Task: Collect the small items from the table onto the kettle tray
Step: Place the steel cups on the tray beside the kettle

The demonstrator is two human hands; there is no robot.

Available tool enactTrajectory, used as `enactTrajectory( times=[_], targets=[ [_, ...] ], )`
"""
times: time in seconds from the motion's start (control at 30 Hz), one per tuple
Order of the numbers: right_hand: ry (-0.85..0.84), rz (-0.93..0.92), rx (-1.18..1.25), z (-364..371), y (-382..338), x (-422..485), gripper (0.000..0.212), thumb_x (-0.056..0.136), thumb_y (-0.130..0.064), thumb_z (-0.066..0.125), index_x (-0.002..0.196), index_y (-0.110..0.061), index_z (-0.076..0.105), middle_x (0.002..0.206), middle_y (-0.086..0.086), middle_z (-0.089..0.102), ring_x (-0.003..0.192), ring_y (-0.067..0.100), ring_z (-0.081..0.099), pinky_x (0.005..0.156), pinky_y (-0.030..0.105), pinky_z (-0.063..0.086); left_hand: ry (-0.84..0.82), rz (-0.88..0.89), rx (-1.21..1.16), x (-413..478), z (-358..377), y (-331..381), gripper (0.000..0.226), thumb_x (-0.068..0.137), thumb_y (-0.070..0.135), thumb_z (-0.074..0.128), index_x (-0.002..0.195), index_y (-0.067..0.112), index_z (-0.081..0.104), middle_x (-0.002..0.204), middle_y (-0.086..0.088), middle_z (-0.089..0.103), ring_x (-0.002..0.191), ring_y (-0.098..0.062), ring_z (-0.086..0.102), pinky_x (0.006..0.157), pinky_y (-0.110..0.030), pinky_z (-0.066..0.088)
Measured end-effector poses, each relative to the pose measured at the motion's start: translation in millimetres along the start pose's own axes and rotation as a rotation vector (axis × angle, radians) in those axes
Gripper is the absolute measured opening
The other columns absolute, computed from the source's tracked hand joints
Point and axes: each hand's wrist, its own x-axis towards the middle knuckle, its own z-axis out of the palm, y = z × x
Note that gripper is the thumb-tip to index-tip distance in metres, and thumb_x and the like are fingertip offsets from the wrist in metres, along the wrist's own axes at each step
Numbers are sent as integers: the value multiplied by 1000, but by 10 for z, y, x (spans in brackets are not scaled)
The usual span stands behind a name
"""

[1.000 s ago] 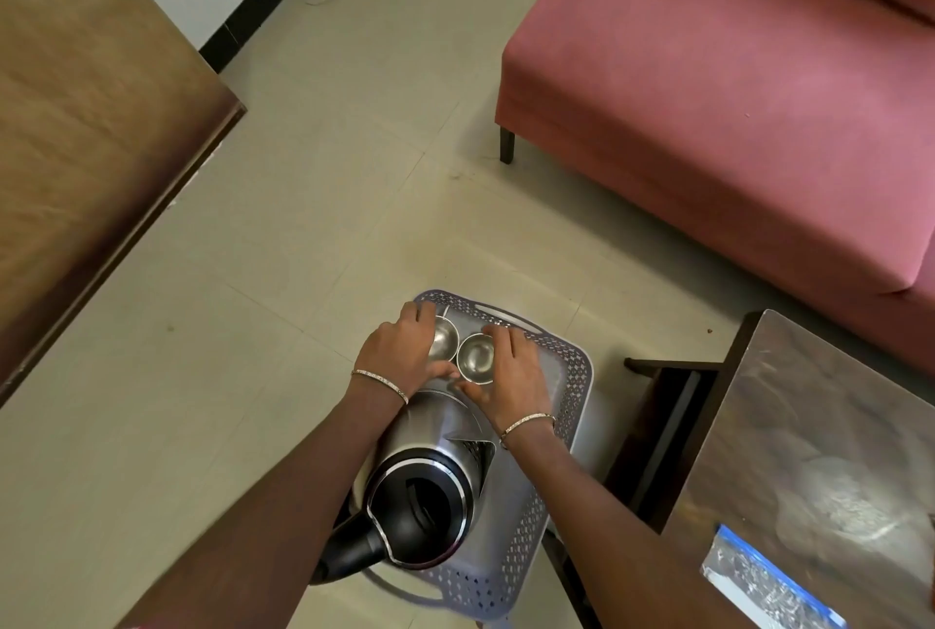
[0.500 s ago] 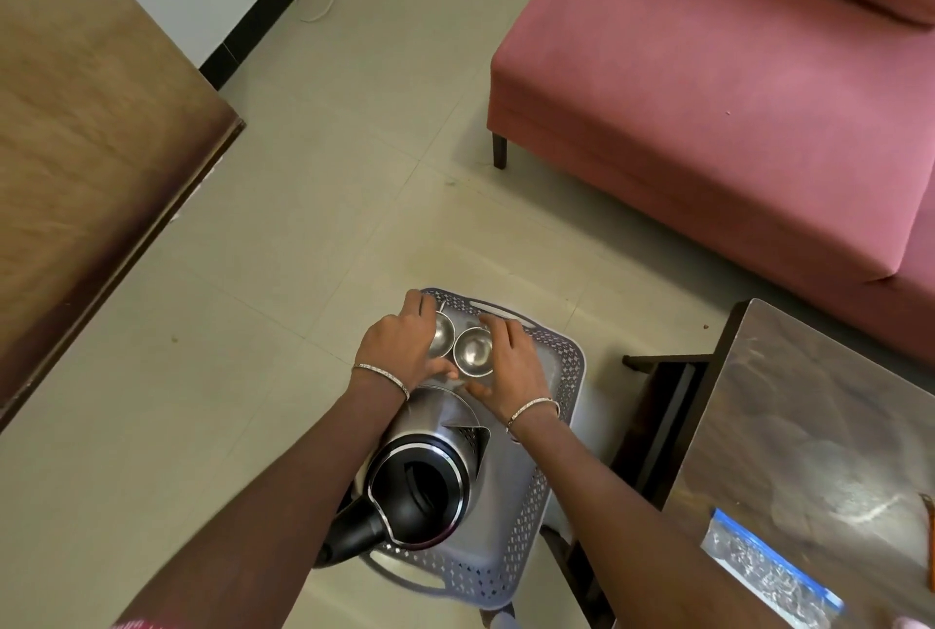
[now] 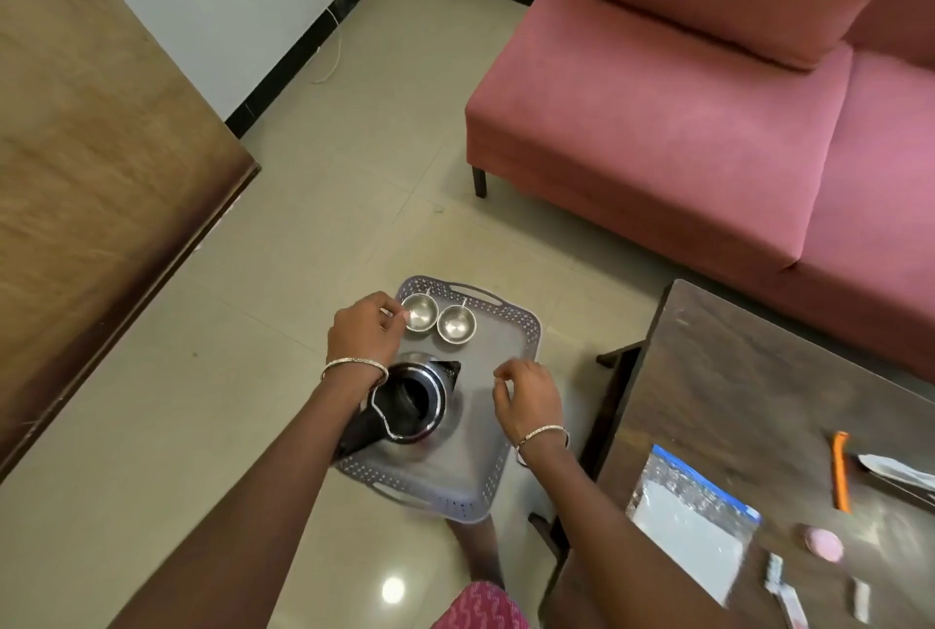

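A grey perforated tray point(image 3: 511, 365) lies on the floor. On it stand a steel kettle with a black handle point(image 3: 412, 403) and two small steel bowls, the left bowl point(image 3: 420, 312) and the right bowl point(image 3: 457, 323), at the tray's far end. My left hand point(image 3: 362, 337) hovers beside the left bowl, its fingertips at the rim. My right hand point(image 3: 528, 396) hangs above the tray's right side, fingers loosely curled, holding nothing. Small items lie on the dark table point(image 3: 749, 390) at right: a zip bag point(image 3: 693, 517), an orange stick point(image 3: 841, 471), a pink round piece point(image 3: 824, 543) and white sachets point(image 3: 779, 588).
A pink sofa point(image 3: 683, 122) stands beyond the tray and table. A large wooden surface point(image 3: 91, 163) fills the left. Tiled floor lies between them. A white packet point(image 3: 895, 469) rests at the table's right edge. My foot point(image 3: 478, 552) is just below the tray.
My right hand has come off the right bowl and drawn back to the right. The left hand has slid to the left bowl's side. The view has tilted up, showing more of the table.
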Motion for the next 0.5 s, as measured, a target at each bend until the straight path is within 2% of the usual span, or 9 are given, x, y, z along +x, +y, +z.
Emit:
enactTrajectory(
  times=[0.13,0.23,0.3,0.43,0.5],
  targets=[
    [29,36,66,-253,41,-584,13,86,-14,57,92,-12,68,93,6,70,91,27,61,76,33,47,110,144,-20,-721,-62,193,5,86,22,64,87,21,69,78,3,72,74,-20,66,69,-31,52],
    [87,60,101,-444,128,-1069,10,85,-14,59,86,-11,69,88,7,71,87,29,63,73,35,48,140,217,-54,-1289,-27,298,3,84,20,66,81,21,67,73,4,69,66,-14,60,67,-29,50],
    [138,85,121,-578,216,-1432,8,84,-13,60,86,-12,68,86,5,72,84,27,64,72,33,46,116,249,-73,-1675,43,337,5,84,19,66,79,22,66,70,4,69,62,-13,58,65,-28,48],
    [172,163,126,-783,484,-2098,10,85,-15,60,89,-14,68,87,4,72,83,26,65,70,30,43,40,243,-109,-2327,297,397,6,82,16,68,77,17,66,70,-1,70,66,-20,65,63,-25,45],
    [197,210,121,-875,691,-2402,8,86,-17,60,89,-15,68,86,3,72,83,24,65,68,28,42,-6,243,-110,-2630,465,451,5,82,18,69,77,17,67,69,-2,70,67,-22,66,62,-28,49]
  ],
)
